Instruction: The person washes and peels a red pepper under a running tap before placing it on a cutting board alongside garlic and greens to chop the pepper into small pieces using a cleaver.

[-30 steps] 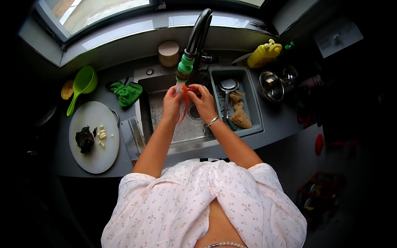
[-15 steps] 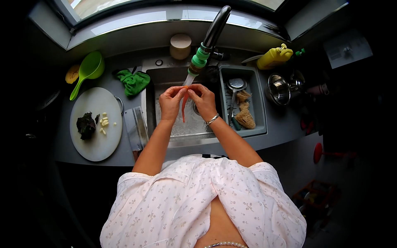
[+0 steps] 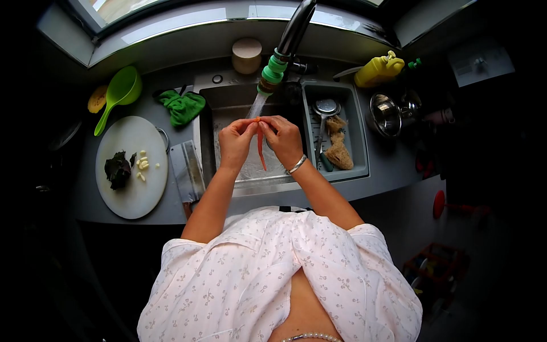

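Over the metal sink point(image 3: 239, 102), a thin red chili pepper point(image 3: 261, 149) hangs down from between my hands. My left hand point(image 3: 235, 141) pinches its top end with thumb and fingertips. Close against it, my right hand point(image 3: 285, 141) grips the same end from the other side. Water runs from the faucet point(image 3: 272, 74) with its green nozzle and falls just behind my fingertips. The fingers hide most of the pepper's upper end.
At left, a round white cutting board point(image 3: 132, 196) bears dark purple leaves point(image 3: 118, 170) and several garlic cloves point(image 3: 142, 163). A cleaver point(image 3: 188, 171) lies beside it. A green ladle point(image 3: 125, 88) and green cloth point(image 3: 181, 108) sit behind. Right are a grey drainer basket point(image 3: 356, 165) and steel bowls point(image 3: 385, 115).
The hanging end of the pepper has swung slightly right. Both hands stay together at its top, and the view has shifted a little.
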Available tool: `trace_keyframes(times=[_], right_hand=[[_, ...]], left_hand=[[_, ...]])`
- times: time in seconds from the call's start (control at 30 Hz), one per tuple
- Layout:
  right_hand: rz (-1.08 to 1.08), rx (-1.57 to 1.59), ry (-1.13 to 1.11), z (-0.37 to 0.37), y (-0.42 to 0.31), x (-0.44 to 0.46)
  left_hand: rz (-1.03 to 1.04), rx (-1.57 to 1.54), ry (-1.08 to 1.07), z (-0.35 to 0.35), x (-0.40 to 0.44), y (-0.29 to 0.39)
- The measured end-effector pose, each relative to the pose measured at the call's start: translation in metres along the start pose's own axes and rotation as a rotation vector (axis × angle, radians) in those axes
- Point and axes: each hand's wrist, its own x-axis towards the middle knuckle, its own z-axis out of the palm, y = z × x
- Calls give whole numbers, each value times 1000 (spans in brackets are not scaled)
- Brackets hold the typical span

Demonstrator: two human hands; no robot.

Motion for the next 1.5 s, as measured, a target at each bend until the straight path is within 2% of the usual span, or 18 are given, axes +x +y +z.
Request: trace_keyframes(times=[0.3,0.37,0.4,0.43,0.47,0.5,0.53,0.57,0.67,0.7,0.73,0.93,1.0,1.1,1.17,1.23,1.33,1.5], right_hand=[[-38,-244,16,4,6,-6],[52,-102,48,7,7,-6],[52,-101,47,8,9,-7],[210,119,20,9,11,-7],[366,340,-7,10,14,-6],[366,340,-10,9,18,-5],[489,503,-58,7,22,-2],[611,667,-106,6,25,-2],[642,713,-94,6,25,-2],[660,721,-89,6,25,-3],[663,720,-90,6,24,-3],[654,690,-113,8,10,-11],[569,437,-149,5,4,-14],[436,303,-121,11,14,-22],[463,300,-107,10,14,-24],[261,-36,-104,10,15,-25],[161,-191,-83,6,10,-23],[339,18,-101,6,12,-25]], left_hand=[[-4,26,50,14,-3,-8],[-9,27,58,12,0,-12],[-111,-148,17,10,2,-12],[-212,-323,-25,8,3,-12],[-213,-324,-23,4,4,-11],[-314,-423,-65,-1,6,-9],[-415,-522,-109,-3,6,-7],[-415,-522,-109,-4,6,-8],[-455,-584,-87,-3,2,-12],[-442,-491,-88,-3,-2,-13],[-428,-398,-89,-3,-5,-14],[-370,-334,-56,-10,-12,-12],[-329,-318,-23,-9,-10,-19],[-272,-224,11,-4,-11,-21],[-257,-142,19,1,-12,-21],[-171,-23,25,5,-14,-25],[-199,-64,14,6,-13,-27],[-277,-141,-31,3,-14,-25]])
